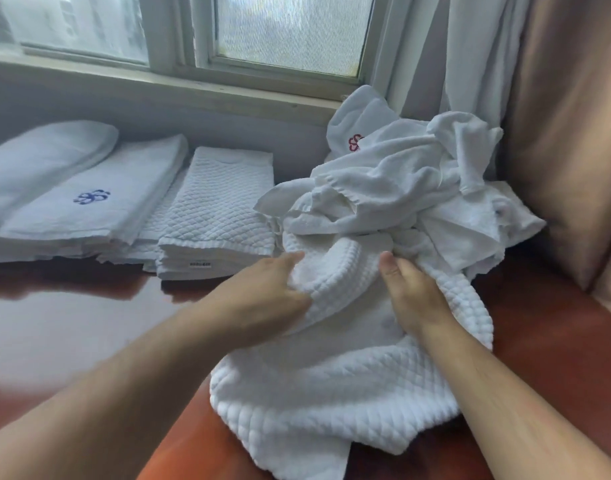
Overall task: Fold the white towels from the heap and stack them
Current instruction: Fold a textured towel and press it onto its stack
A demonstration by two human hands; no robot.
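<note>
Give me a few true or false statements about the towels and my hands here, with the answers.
1. Both the left hand and the right hand hold the quilted towel. True.
2. The folded towel with the blue emblem lies right of the heap. False: it lies left of it.
3. A red emblem shows in the heap. True.
4. The folded quilted stack sits on the floor. False: it sits on the table.

The quilted towel [314, 393] runs off the bottom edge (the folded stack [221, 209] bears a label [200, 265] too small to read).
</note>
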